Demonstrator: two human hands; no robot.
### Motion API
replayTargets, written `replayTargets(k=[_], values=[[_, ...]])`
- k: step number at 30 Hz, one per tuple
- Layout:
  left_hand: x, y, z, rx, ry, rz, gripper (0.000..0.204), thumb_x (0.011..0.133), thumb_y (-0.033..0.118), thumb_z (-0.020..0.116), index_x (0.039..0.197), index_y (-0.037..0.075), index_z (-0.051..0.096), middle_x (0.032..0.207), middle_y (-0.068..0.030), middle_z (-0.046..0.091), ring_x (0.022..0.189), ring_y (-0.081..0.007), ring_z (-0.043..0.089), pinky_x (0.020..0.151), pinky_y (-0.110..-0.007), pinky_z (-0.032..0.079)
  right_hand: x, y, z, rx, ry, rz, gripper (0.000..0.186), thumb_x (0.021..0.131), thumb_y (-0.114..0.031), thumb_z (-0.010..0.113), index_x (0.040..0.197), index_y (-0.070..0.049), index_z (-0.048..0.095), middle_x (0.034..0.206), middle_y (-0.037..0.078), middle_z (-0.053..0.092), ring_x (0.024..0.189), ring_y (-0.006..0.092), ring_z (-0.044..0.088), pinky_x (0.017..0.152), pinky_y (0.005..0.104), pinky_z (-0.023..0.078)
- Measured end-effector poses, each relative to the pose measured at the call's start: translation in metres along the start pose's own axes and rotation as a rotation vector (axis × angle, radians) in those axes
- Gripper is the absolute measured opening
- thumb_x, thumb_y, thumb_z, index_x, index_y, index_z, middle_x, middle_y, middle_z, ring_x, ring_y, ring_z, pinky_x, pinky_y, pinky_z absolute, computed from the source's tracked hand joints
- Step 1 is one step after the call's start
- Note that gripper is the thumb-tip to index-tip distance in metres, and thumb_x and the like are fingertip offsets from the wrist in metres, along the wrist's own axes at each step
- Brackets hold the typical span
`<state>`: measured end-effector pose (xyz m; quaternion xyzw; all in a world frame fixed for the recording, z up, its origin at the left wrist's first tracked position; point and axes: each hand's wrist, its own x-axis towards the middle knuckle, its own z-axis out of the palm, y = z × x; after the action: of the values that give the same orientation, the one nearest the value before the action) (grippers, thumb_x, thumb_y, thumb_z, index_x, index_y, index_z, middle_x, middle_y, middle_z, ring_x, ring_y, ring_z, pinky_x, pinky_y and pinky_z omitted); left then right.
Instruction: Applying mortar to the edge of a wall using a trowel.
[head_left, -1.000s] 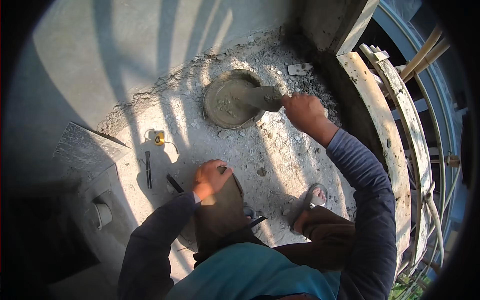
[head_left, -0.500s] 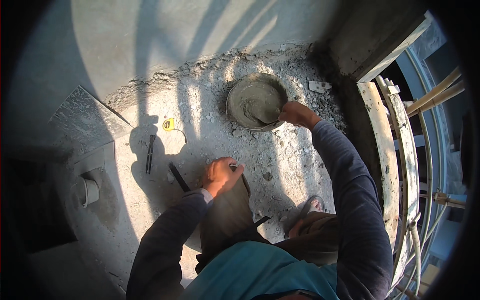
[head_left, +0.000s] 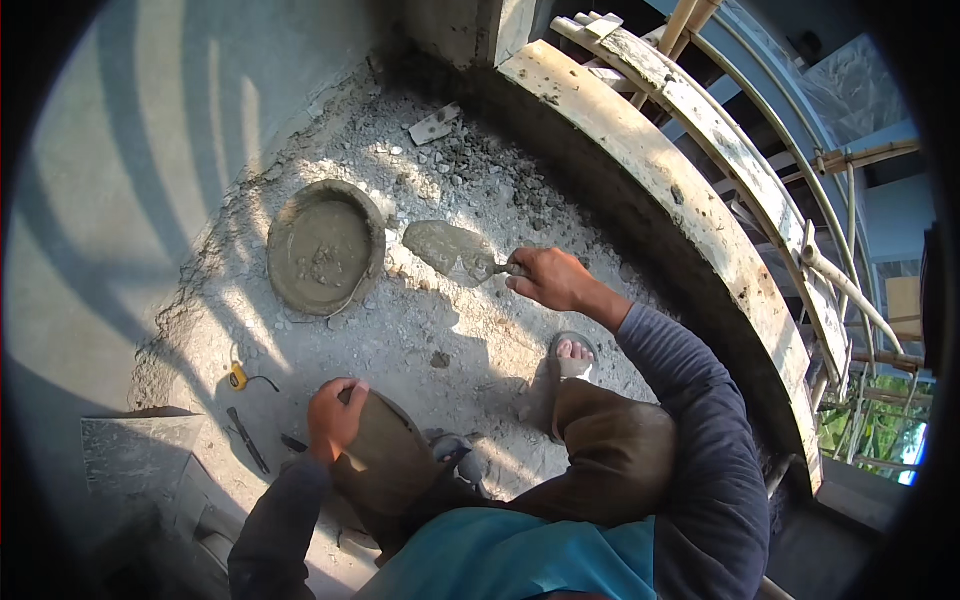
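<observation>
My right hand [head_left: 548,277] is closed around the handle of a trowel [head_left: 450,252], whose blade is coated with wet grey mortar. The blade hangs over the rubble-strewn floor, to the right of a round basin [head_left: 376,225] and apart from it. Inside the basin lies wet mortar [head_left: 325,250], lumpy in the middle. Resting at my bent left knee [head_left: 385,450] is my left hand [head_left: 336,418], its fingers curled. Their undersides are hidden, so what they may hold does not show.
A yellow tape measure [head_left: 238,376] and a dark slender tool [head_left: 247,440] lie on the floor at left, near a grey board [head_left: 140,455]. A low ledge [head_left: 660,170] curves along the right side, with bamboo poles [head_left: 850,275] beyond. A pale scrap [head_left: 434,124] lies in the far rubble.
My right hand has lifted the trowel out of the basin, bringing mortar on its blade to the right of it. The view has turned rightward; my left hand stays at the knee.
</observation>
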<state>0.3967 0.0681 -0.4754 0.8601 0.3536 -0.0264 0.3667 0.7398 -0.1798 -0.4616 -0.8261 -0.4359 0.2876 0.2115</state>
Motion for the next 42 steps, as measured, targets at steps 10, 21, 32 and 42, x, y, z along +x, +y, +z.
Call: replayTargets(k=[10,21,32,42], values=[[0.014,-0.008,0.003,0.003,-0.118,-0.009,0.028,0.089,0.025,0.067,0.098,-0.001,0.070,0.097,-0.0149,0.072,0.094,-0.0261,0.068,0.087,-0.035,0.050,-0.132,0.035,0.004,0.067,-0.092,0.138,0.034,0.089,-0.034,0.061,0.108,-0.005,0.062,0.096,0.020,0.069,0.093,0.0399,0.066,0.079,0.0499,0.052],[0.029,0.008,0.019,0.039,-0.200,0.058,0.027,0.089,0.025,0.067,0.099,0.000,0.071,0.097,-0.0143,0.072,0.095,-0.0252,0.068,0.088,-0.035,0.050,-0.193,0.143,-0.026,0.853,-0.080,0.565,0.024,0.091,-0.028,0.063,0.095,-0.005,0.064,0.075,0.003,0.061,0.057,0.0119,0.058,0.050,0.0279,0.047],[0.019,-0.001,0.009,0.037,-0.166,-0.031,0.027,0.090,0.024,0.067,0.100,-0.001,0.071,0.099,-0.0144,0.072,0.096,-0.0255,0.068,0.090,-0.034,0.049,-0.162,0.142,-0.040,0.037,0.210,0.593,0.037,0.089,-0.036,0.063,0.105,-0.003,0.064,0.086,0.018,0.068,0.082,0.0308,0.068,0.073,0.0418,0.053],[0.005,-0.015,0.000,0.019,-0.095,-0.029,0.028,0.090,0.025,0.067,0.100,-0.002,0.070,0.098,-0.0149,0.072,0.095,-0.0262,0.068,0.088,-0.035,0.050,-0.110,0.182,-0.027,-0.198,0.354,0.675,0.040,0.089,-0.036,0.060,0.118,-0.009,0.061,0.109,0.016,0.068,0.106,0.0339,0.064,0.089,0.0464,0.050]])
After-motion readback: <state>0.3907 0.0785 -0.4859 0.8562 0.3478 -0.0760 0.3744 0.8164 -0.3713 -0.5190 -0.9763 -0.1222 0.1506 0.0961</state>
